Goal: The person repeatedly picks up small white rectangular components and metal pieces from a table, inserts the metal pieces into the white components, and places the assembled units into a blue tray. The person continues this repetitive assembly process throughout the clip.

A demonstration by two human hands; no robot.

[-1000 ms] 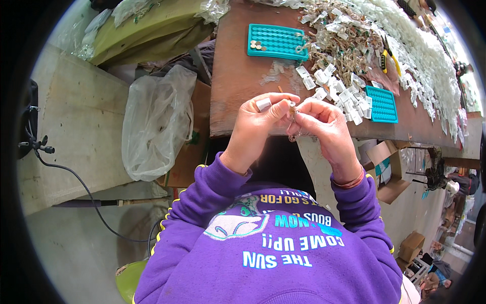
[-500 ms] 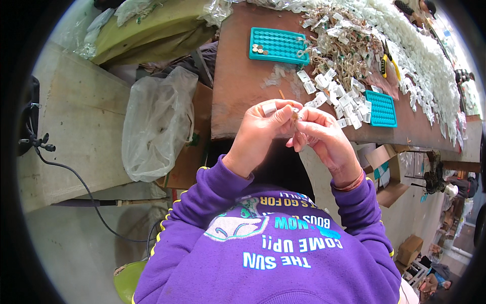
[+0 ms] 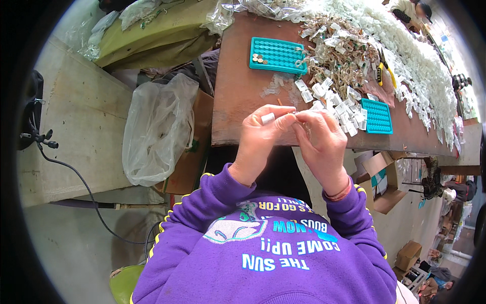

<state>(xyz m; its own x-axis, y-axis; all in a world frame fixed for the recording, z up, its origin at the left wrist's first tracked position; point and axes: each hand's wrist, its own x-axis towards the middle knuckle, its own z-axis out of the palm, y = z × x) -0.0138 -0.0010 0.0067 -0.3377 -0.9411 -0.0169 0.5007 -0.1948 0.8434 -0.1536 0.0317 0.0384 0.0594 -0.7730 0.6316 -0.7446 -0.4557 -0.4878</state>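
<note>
My left hand (image 3: 258, 142) is pinched closed at the near edge of the table, thumb pressed toward the index finger. On one of its fingers, near the knuckle, sits a small white piece (image 3: 268, 118), perhaps a card or a wrap. My right hand (image 3: 324, 147) meets it, thumb and fingers closed around the same spot. Between the two sets of fingertips is a tiny item, too small and covered to name. A thin orange-brown stick (image 3: 280, 102) shows just beyond the left fingers. Small white cards (image 3: 348, 109) lie in a pile beyond my right hand.
A teal tray (image 3: 278, 44) holds several small round discs; another teal tray (image 3: 377, 115) lies right. Tangled small pieces with cards (image 3: 336, 55) and a long white heap (image 3: 410, 66) cover the far table. Yellow-handled pliers (image 3: 386, 71) rest there. A clear plastic bag (image 3: 159, 129) hangs left.
My right hand has turned, its back now showing more and its fingers drawn in over the tiny item. My left hand keeps its pinch. The view has shifted slightly.
</note>
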